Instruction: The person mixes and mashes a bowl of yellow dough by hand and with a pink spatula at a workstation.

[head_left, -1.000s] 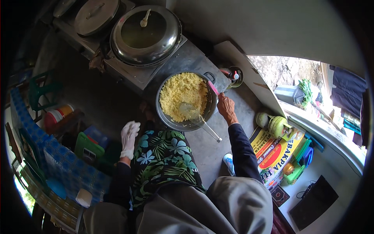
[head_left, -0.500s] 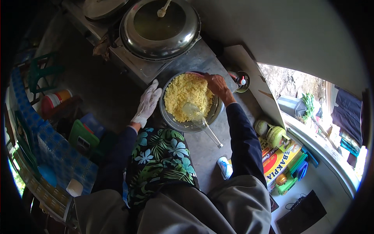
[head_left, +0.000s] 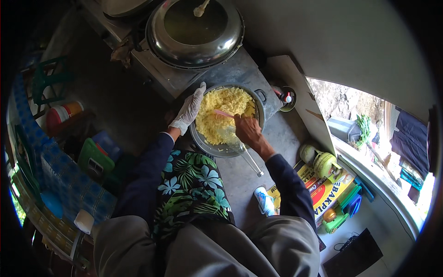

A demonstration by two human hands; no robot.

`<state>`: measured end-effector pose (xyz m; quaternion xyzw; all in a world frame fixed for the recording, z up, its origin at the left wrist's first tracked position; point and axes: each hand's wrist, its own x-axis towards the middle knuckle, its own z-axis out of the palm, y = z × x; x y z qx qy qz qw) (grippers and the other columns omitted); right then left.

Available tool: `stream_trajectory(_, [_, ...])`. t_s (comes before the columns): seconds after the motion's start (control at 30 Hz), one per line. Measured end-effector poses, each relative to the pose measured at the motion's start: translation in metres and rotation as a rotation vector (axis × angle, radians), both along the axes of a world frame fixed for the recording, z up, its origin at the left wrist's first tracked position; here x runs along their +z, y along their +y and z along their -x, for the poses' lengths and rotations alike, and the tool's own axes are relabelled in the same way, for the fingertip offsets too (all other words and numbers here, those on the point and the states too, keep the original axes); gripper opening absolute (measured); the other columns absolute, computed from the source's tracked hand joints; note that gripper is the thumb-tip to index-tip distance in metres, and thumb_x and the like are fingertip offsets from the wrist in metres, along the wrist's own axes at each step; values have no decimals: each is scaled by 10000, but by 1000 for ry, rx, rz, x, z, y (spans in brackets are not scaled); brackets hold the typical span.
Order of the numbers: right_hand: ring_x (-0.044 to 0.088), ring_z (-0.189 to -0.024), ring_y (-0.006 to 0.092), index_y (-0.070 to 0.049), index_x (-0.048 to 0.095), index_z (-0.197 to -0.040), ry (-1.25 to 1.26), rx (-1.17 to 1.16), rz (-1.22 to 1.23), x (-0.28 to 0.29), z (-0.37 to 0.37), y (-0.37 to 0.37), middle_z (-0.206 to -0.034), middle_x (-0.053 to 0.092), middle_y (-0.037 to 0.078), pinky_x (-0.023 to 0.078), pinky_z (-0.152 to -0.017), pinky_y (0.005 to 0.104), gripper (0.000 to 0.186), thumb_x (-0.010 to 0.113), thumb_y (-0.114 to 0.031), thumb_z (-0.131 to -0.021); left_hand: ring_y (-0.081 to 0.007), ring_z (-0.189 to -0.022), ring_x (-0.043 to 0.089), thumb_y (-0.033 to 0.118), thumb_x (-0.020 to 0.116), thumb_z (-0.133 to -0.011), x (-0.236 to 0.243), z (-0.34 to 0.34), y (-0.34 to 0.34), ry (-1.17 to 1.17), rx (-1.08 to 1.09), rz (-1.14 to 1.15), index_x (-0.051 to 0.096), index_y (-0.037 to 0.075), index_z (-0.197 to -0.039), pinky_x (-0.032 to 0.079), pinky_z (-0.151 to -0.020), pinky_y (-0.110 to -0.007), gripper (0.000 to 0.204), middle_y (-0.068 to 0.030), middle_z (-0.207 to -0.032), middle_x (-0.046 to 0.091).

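A round grey pan full of crumbly yellow food, perhaps rice, stands on the grey counter. My right hand is closed round a pink flat-ended utensil, its far end in the food near the middle. My left hand wears a thin clear glove and lies against the pan's left rim, fingers stretched out along it. Beneath my right hand, something see-through rests in the food. A metal handle sticks out over the pan's near rim.
Beyond the pan sits a large pot with a shiny domed lid. A red-topped bottle stands to the right. Round green gas cylinders and a blue-and-white can are nearer me. A blue patterned table lies left.
My right hand has moved from the pan's far right rim inward and nearer, bringing the pink utensil over the middle. My left hand has shifted right and up against the rim.
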<state>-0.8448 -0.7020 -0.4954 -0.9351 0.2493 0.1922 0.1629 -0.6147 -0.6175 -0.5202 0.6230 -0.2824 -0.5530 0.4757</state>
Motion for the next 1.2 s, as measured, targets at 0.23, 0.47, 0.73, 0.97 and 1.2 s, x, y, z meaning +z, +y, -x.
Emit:
stream_trajectory(0.23, [584,-593,332,-37,502,-925,-193,-145,99,-7,-8,-61,-704,576,177,449,-484,421,186,476,-35,-741,-179,-1287,285,582,294,-884,-8,1,-2,258,105,47,320,-61,-1308,178,-1061,-271,771,-134,-1381,327])
stream_trajectory(0.47, [608,-705,319,-86,567,-985,-157,262,-121,-29,-86,-58,-757,598,141,484,-585,418,252,490,-58,-747,-191,-1298,261,570,290,-890,-18,-5,2,363,94,68,283,-68,-1322,159,-1072,-284,770,-142,-1396,294])
stream_trajectory(0.73, [607,-619,280,-36,583,-809,-26,532,-159,-25,-51,11,-667,583,101,475,-546,390,113,548,-117,-738,-190,-1303,254,583,290,-883,-4,-5,9,363,92,75,273,-67,-1326,155,-1072,-283,786,-145,-1403,279])
stream_trajectory(0.97, [579,-691,250,-86,594,-725,-330,681,-40,4,-95,-31,-701,543,93,467,-586,365,74,552,-147,-718,-178,-1262,330,541,330,-895,-1,-2,9,424,169,51,328,-48,-1310,221,-1044,-273,721,-129,-1367,348])
stream_trajectory(1.2, [593,-766,262,-96,633,-790,-38,683,126,-20,-130,-85,-809,608,107,482,-647,365,110,550,-151,-743,-195,-1284,298,556,339,-885,2,-9,14,379,95,45,309,-46,-1319,188,-1064,-285,743,-143,-1383,320])
